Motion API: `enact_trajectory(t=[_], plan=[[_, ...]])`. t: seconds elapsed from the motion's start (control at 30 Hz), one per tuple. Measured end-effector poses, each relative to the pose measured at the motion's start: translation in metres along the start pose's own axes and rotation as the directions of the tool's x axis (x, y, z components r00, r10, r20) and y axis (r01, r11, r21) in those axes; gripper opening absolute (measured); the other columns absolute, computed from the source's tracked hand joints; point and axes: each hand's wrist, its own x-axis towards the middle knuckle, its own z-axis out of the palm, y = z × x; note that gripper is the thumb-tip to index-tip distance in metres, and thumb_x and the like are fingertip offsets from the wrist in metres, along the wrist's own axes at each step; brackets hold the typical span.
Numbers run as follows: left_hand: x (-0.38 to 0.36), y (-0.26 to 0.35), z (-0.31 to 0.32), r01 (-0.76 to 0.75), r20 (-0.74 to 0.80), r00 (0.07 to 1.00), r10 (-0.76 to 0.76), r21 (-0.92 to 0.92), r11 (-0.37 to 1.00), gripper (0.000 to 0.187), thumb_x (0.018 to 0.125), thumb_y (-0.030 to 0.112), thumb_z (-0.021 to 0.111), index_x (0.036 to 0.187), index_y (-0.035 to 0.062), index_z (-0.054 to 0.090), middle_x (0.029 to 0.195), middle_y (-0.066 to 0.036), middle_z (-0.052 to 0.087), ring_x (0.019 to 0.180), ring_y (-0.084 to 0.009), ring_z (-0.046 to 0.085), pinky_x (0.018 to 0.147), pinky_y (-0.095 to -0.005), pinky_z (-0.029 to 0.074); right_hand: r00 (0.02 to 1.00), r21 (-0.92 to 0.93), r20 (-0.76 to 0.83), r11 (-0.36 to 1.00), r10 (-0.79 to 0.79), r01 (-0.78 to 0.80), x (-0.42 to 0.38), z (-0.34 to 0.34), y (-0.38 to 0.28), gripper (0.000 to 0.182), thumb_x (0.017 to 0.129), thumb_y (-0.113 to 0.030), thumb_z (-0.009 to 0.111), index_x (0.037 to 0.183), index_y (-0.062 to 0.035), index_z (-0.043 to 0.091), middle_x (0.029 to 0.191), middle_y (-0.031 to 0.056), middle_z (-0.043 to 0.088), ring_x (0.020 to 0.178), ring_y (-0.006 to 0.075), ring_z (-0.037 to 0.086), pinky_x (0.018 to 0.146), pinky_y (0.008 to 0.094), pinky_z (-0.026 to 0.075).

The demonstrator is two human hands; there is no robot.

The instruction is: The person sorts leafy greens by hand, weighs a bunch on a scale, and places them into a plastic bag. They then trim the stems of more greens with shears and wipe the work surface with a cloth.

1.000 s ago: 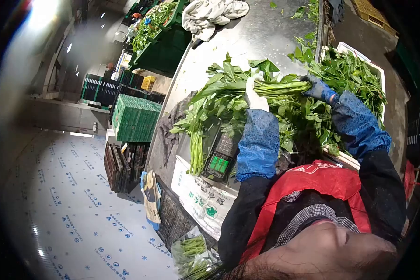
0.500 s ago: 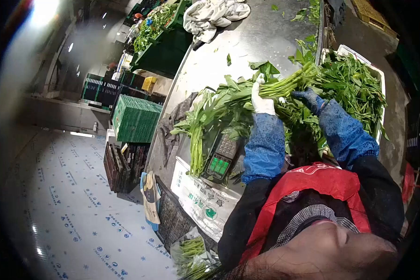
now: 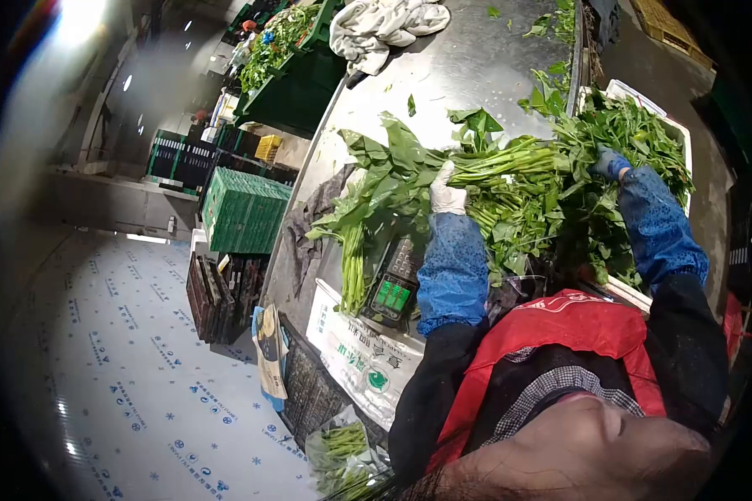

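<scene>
My left hand, in a white glove, is closed round a bunch of long-stalked leafy greens. The leaves fan out to its left and the stalks point right. My right hand, in a blue glove, is among more leafy greens at a white crate; its fingers are curled into the leaves and partly hidden. Loose greens lie below the held bunch. A digital scale with a lit green display is beside my left forearm, partly covered by greens, and a separate bundle of stalks hangs next to it.
A metal table extends away from me, with a crumpled pale cloth at its far end. A printed white bag lies at the near edge. Green crates and a green bin of vegetables stand to the left.
My right hand has moved right, from the stalks to the greens at the crate. My left hand has shifted slightly left with the bunch, whose leaves now spread wider.
</scene>
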Motion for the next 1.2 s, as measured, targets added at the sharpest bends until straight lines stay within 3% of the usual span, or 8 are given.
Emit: enact_trajectory(t=[0.23, 0.3, 0.43, 0.47, 0.57, 0.73, 0.93, 1.2], plan=[[-0.022, -0.008, 0.042, 0.233, 0.186, 0.950, -0.250, 0.108, 0.967, 0.028, 0.079, 0.006, 0.054, 0.105, -0.0022, 0.054, 0.102, -0.013, 0.058, 0.091, -0.0241, 0.057, 0.084, -0.0358, 0.046, 0.876, 0.537, -0.231, 0.695, -0.424, 0.478, -0.028, -0.029, -0.133, 0.031, 0.078, -0.022, 0.062, 0.105, -0.0073, 0.058, 0.101, 0.0141, 0.057, 0.097, 0.0247, 0.054, 0.087, 0.0328, 0.041], [-0.029, -0.010, 0.048, 0.158, 0.225, 0.953, -0.202, 0.200, 0.967, 0.030, 0.077, 0.002, 0.055, 0.107, -0.0003, 0.054, 0.102, -0.010, 0.058, 0.092, -0.0208, 0.057, 0.082, -0.0330, 0.046, 0.698, 0.355, -0.364, 0.601, -0.617, 0.716, -0.041, -0.017, -0.161, 0.026, 0.078, -0.017, 0.062, 0.101, -0.0053, 0.058, 0.092, 0.0114, 0.058, 0.090, 0.0218, 0.055, 0.083, 0.0311, 0.043], [-0.028, -0.006, 0.036, -0.019, 0.380, 0.922, -0.070, 0.224, 0.974, 0.034, 0.076, 0.001, 0.058, 0.109, 0.0025, 0.053, 0.107, -0.005, 0.056, 0.097, -0.0160, 0.054, 0.084, -0.0280, 0.044, 0.935, 0.571, -0.042, 0.760, -0.352, 0.311, -0.018, 0.003, -0.157, 0.020, 0.080, -0.016, 0.059, 0.090, -0.0003, 0.054, 0.085, 0.0122, 0.057, 0.077, 0.0210, 0.054, 0.072, 0.0319, 0.044], [-0.031, 0.002, 0.038, -0.023, 0.376, 0.925, -0.064, 0.222, 0.975, 0.034, 0.076, 0.001, 0.058, 0.109, 0.0025, 0.053, 0.107, -0.005, 0.056, 0.097, -0.0160, 0.054, 0.084, -0.0280, 0.044, 0.924, 0.493, -0.118, 0.786, -0.363, 0.372, -0.014, -0.001, -0.149, 0.012, 0.081, -0.012, 0.059, 0.086, -0.0028, 0.054, 0.076, 0.0082, 0.055, 0.074, 0.0122, 0.049, 0.070, 0.0295, 0.044], [-0.033, 0.019, 0.031, -0.073, 0.261, 0.965, 0.023, 0.184, 0.980, 0.047, 0.071, -0.006, 0.054, 0.116, 0.0005, 0.046, 0.103, -0.009, 0.058, 0.094, -0.0196, 0.056, 0.084, -0.0290, 0.044, 0.961, 0.369, -0.081, 0.887, -0.266, 0.277, -0.006, 0.000, -0.124, 0.022, 0.083, -0.017, 0.055, 0.099, -0.0019, 0.054, 0.090, 0.0147, 0.060, 0.079, 0.0212, 0.056, 0.073, 0.0323, 0.045], [-0.027, 0.013, 0.021, -0.030, 0.321, 0.945, -0.062, 0.274, 0.961, 0.045, 0.071, -0.005, 0.054, 0.115, -0.0008, 0.047, 0.102, -0.010, 0.058, 0.093, -0.0214, 0.056, 0.084, -0.0313, 0.044, 0.794, 0.508, 0.160, 0.739, -0.586, 0.443, -0.030, -0.024, -0.162, 0.040, 0.079, -0.028, 0.062, 0.113, -0.0080, 0.053, 0.106, 0.0107, 0.058, 0.098, 0.0187, 0.054, 0.085, 0.0309, 0.043], [-0.024, 0.012, 0.023, -0.067, 0.374, 0.926, -0.054, 0.305, 0.950, 0.043, 0.070, -0.004, 0.053, 0.113, -0.0023, 0.048, 0.101, -0.012, 0.058, 0.091, -0.0235, 0.057, 0.085, -0.0340, 0.044, 0.755, 0.557, 0.458, 0.813, -0.469, 0.167, -0.036, -0.027, -0.184, 0.053, 0.068, -0.035, 0.072, 0.108, -0.0037, 0.056, 0.099, 0.0091, 0.061, 0.089, 0.0170, 0.055, 0.081, 0.0310, 0.042], [-0.011, 0.003, 0.014, -0.211, 0.471, 0.882, 0.007, 0.383, 0.899, 0.040, 0.070, -0.004, 0.053, 0.110, -0.0044, 0.049, 0.099, -0.014, 0.058, 0.089, -0.0264, 0.058, 0.085, -0.0377, 0.044, 0.597, 0.380, 0.566, 0.822, -0.569, 0.424, -0.023, -0.034, -0.145, 0.041, 0.067, -0.026, 0.069, 0.101, -0.0054, 0.059, 0.089, 0.0117, 0.064, 0.077, 0.0172, 0.058, 0.069, 0.0327, 0.046]])
